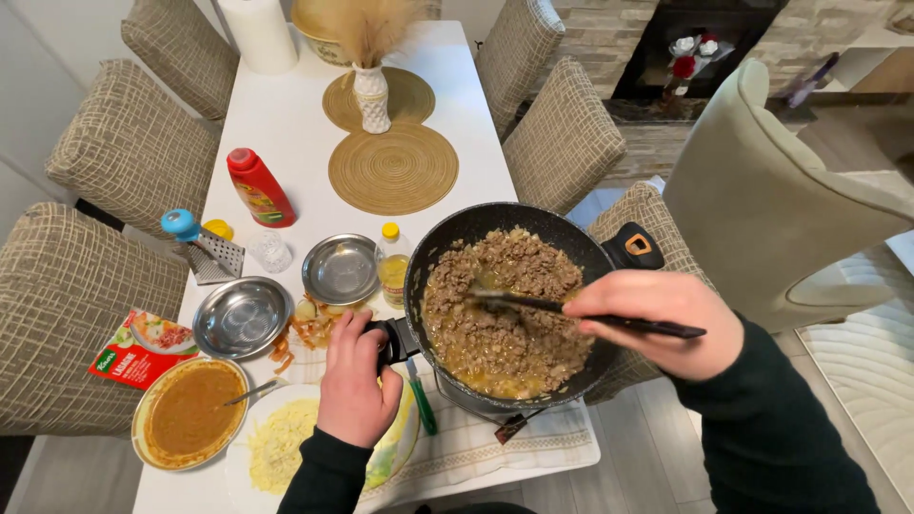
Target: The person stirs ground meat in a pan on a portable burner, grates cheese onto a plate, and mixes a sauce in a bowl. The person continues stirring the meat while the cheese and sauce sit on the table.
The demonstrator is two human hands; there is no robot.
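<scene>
The fingers [335,354] of the left hand [354,381] are wrapped tight around the pan handle [392,341], steadying it; the fingers [609,300] of the right hand [657,319] pinch the black spatula [571,309], whose blade lies in the meat.

On the left of the white counter [286,124] lie a red packet [141,348], a dish of brown sauce [188,411] with a spoon in it, and a plate of grated cheese [278,440]. Above them stand a grater [208,249], a red bottle [259,188] and two empty steel bowls [242,316]. Vegetable peelings [307,328] lie beside the bowls, so the chopping looks finished.

In the middle, the pan [509,303] sits at the counter's near right edge on a cloth [476,443]. The mince [505,305] in it is browned all over, with pale liquid pooled along the near rim. By my judgement the meat is cooked or close to it, and the stirring is under way.

The sauce and cheese are untouched and apart from the pan, so any combining or layering of them appears not yet begun.
</scene>
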